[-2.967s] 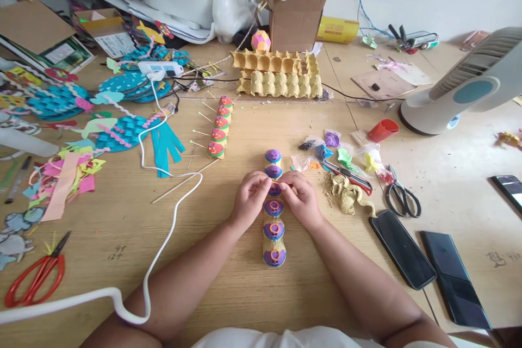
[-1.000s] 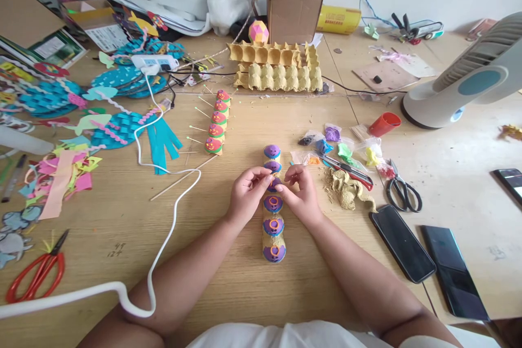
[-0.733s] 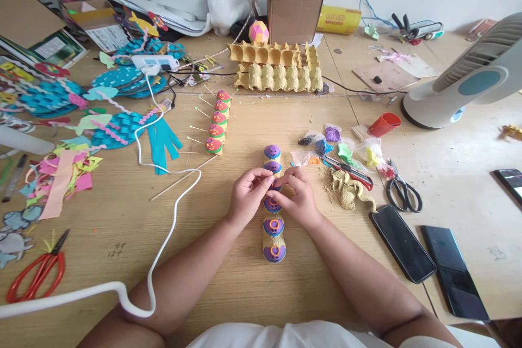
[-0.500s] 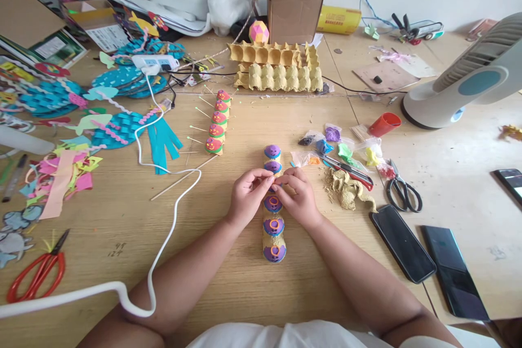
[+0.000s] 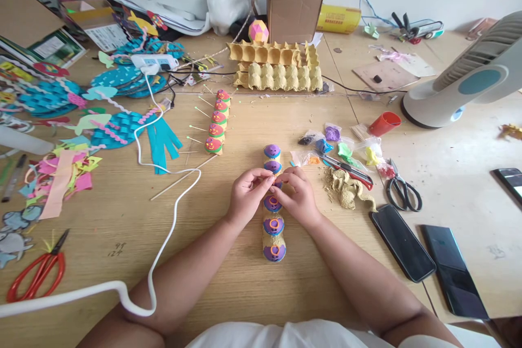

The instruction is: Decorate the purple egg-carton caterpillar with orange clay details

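Observation:
An egg-carton strip [image 5: 274, 226] stands upright on the table before me, its bumps capped with purple clay edged in blue. Orange clay rings mark the nearer bumps; the two farthest carry only small dark dots. Over the strip's middle, my left hand [image 5: 250, 193] and my right hand [image 5: 297, 196] meet with thumbs and fingertips pinched together. A tiny bit of orange seems to show between the fingertips, but most of it is hidden. The bump under my fingers is largely covered.
A red and green decorated strip [image 5: 217, 122] with pins lies beyond, to the left. Right of my hands are bags of coloured clay [image 5: 345, 151], a utility knife [image 5: 346, 169], black scissors [image 5: 403, 193] and phones [image 5: 403, 243]. A white cable [image 5: 175, 217] crosses the left side.
Both hands stay nearly in place over the strip. Only slight shifts show in the fingertips, mainly in my right thumb.

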Demonstrator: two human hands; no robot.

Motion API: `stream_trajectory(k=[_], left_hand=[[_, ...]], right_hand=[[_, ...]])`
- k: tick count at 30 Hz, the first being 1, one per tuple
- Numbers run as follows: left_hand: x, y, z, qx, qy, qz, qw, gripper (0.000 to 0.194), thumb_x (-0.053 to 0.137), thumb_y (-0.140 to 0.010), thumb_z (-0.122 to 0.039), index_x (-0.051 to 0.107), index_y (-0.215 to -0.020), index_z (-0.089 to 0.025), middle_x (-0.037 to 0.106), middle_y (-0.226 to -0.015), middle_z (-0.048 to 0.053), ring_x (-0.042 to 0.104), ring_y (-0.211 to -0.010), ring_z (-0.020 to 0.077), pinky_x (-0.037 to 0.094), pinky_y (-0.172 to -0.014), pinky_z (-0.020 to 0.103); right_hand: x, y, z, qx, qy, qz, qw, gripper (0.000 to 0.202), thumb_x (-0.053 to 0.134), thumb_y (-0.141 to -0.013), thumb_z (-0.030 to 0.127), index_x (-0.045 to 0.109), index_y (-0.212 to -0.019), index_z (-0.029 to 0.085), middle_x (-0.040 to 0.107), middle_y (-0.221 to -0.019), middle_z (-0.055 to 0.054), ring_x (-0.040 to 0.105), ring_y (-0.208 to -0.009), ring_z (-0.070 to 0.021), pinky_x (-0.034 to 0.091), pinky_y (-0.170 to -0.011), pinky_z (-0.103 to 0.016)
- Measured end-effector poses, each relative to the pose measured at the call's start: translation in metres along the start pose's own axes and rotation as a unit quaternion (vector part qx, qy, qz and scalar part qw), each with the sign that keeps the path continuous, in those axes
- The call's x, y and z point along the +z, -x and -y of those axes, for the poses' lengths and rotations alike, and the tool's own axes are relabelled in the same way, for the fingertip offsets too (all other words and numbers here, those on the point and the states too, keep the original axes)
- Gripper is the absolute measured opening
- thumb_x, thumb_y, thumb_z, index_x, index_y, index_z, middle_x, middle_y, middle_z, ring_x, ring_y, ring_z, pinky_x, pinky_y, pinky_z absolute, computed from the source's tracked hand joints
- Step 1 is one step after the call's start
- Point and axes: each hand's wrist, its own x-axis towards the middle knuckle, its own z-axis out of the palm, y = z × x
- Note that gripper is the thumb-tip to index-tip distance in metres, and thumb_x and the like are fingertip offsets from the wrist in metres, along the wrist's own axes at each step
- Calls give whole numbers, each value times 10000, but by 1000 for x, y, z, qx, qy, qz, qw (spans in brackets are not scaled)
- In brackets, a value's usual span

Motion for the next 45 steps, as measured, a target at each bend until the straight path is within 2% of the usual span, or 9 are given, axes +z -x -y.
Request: stream_trajectory(k=[4, 9, 15, 19, 24, 31, 37, 45], left_hand=[[-1, 1, 0, 3, 3, 12, 1000, 204, 814, -854, -379, 772, -950, -204, 770, -907, 38, 710, -835, 146, 577, -770, 250], [-2, 0, -2, 10, -8, -1, 1000, 240, 790, -866, -411, 759, -981, -203, 768, -970, 55, 714, -904, 168, 575, -831, 275], [-3, -4, -3, -20, 31, 1, 999, 278, 743, -893, -470, 741, -1000, -212, 777, -946, 51, 731, -905, 178, 576, -830, 287], [-1, -5, -4, -24, 39, -11, 999, 307, 803, -837, -474, 726, -968, -208, 773, -942, 47, 731, -899, 172, 575, -830, 287], [1, -7, -2, -26, 49, -19, 998, 310, 867, -777, -410, 721, -951, -199, 748, -879, 25, 705, -838, 143, 568, -780, 261], [-1, -7, 1, -29, 53, -23, 998, 280, 872, -772, -366, 735, -943, -192, 747, -880, 22, 695, -837, 128, 565, -795, 250], [2, -9, -3, -52, 64, -38, 996, 317, 901, -723, -375, 738, -916, -184, 746, -859, 18, 689, -800, 116, 558, -773, 240], [1, -9, -5, -72, 72, -39, 994, 351, 908, -712, -401, 726, -914, -180, 761, -828, 19, 695, -691, 105, 522, -614, 204]], right_hand=[[0, 0, 0, -6, 3, -8, 1000, 34, 703, -927, 245, 706, -893, 243, 645, -928, -52, 649, -917, -211, 560, -827, -376], [-1, 0, 2, -9, 0, -7, 1000, 39, 686, -928, 225, 706, -904, 249, 656, -924, -48, 652, -912, -210, 561, -820, -379], [-2, 0, 2, -17, -3, -11, 1000, 50, 689, -926, 208, 710, -921, 253, 673, -940, -48, 661, -921, -206, 567, -831, -376], [-2, -1, 1, -9, 4, -7, 1000, 46, 688, -924, 217, 712, -928, 256, 678, -947, -51, 660, -921, -208, 572, -834, -382], [-2, -2, -2, -8, 7, -9, 1000, 63, 688, -907, 195, 711, -927, 250, 677, -938, -51, 653, -921, -209, 573, -839, -380], [-4, -3, -3, 2, 0, -11, 1000, 71, 678, -945, 214, 725, -987, 246, 672, -944, -51, 628, -867, -195, 554, -802, -364], [-6, -5, -1, 34, -34, -30, 998, 51, 687, -958, 278, 707, -968, 233, 678, -908, -41, 603, -821, -184, 529, -771, -344], [-5, -4, -6, 62, -52, -42, 996, 217, 635, -994, 356, 700, -847, 210, 639, -858, -46, 608, -835, -189, 506, -783, -347]])
